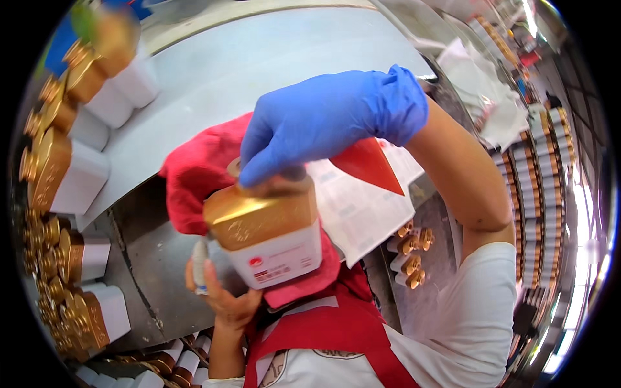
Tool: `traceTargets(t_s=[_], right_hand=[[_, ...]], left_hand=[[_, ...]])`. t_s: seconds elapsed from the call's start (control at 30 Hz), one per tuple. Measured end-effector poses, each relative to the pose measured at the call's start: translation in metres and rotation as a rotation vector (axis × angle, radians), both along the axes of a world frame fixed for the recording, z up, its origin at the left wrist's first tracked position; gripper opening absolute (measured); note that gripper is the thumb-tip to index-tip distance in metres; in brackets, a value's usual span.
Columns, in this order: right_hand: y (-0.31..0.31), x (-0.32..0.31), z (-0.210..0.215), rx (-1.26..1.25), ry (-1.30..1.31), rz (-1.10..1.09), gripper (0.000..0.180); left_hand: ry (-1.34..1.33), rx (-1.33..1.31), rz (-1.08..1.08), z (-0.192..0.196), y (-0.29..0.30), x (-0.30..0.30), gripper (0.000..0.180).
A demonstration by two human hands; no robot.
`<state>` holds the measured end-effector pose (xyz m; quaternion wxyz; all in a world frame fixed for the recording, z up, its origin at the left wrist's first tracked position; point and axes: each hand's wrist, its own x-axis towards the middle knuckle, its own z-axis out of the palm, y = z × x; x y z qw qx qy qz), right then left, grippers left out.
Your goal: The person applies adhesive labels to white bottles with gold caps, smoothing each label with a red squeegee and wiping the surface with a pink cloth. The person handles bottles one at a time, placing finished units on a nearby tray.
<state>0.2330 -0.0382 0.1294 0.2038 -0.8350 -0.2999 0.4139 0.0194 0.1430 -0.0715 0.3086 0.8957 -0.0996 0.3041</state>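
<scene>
Head view: one white square-sided bottle with a glossy gold shoulder (275,249) sits tilted at the centre, in front of the person's red apron (301,333). Its front bears one round red emblem and several short lines of small red print; raised script marks the gold shoulder. The right hand (310,119), in a blue rubber glove, grasps the bottle's top from above, thumb and fingers curled round it; this area is blurred. The left hand (229,304), ungloved, one finger wrapped in white, lies beside the bottle's lower corner; whether it bears on the bottle cannot be told. One crumpled pinkish-red cloth (200,158) lies behind and below the bottle. To the right are one white printed sheet (362,210), its text too faint to read, and one flat red pointed piece (370,167). At the upper left, at least four matching gold-and-white bottles (87,171) line the pale blue work surface (213,71); more crowd the lower left, overlapping too closely to count. About five small gold tops (409,244) show at the lower right. Beyond, stacked rows of bottles (543,187) exceed counting.
</scene>
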Motion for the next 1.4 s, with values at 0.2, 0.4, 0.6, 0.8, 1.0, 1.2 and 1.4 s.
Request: traceTargets(t_s=[0.2, 0.4, 0.6, 0.8, 1.0, 1.2, 1.4], right_hand=[[-0.091, -0.11, 0.015, 0.298, -0.254, -0.075, 0.024], [-0.191, -0.219, 0.024, 0.272, -0.516, -0.521, 0.02], [-0.312, -0.266, -0.03, -0.1, -0.518, -1.201, 0.022], [-0.508, -0.3, -0.194, -0.425, -0.594, -1.385, 0.034], [-0.625, -0.288, -0.368, -0.472, -0.523, -1.55, 0.037], [-0.672, -0.28, -0.512, -0.519, -0.342, -1.803, 0.04], [-0.648, -0.247, -0.568, -0.506, -0.297, -1.946, 0.036]], left_hand=[[-0.11, 0.068, -0.09, 0.009, -0.006, 0.004, 0.097], [0.017, 0.242, -0.284, 0.054, -0.062, 0.02, 0.086], [0.134, 0.297, -0.332, 0.07, -0.1, 0.025, 0.075], [0.17, 0.208, -0.293, 0.067, -0.133, 0.041, 0.068], [0.111, 0.221, -0.219, 0.06, -0.16, 0.062, 0.061], [0.091, 0.41, -0.049, 0.061, -0.161, 0.086, 0.05], [0.102, 0.593, 0.013, 0.056, -0.168, 0.095, 0.048]])
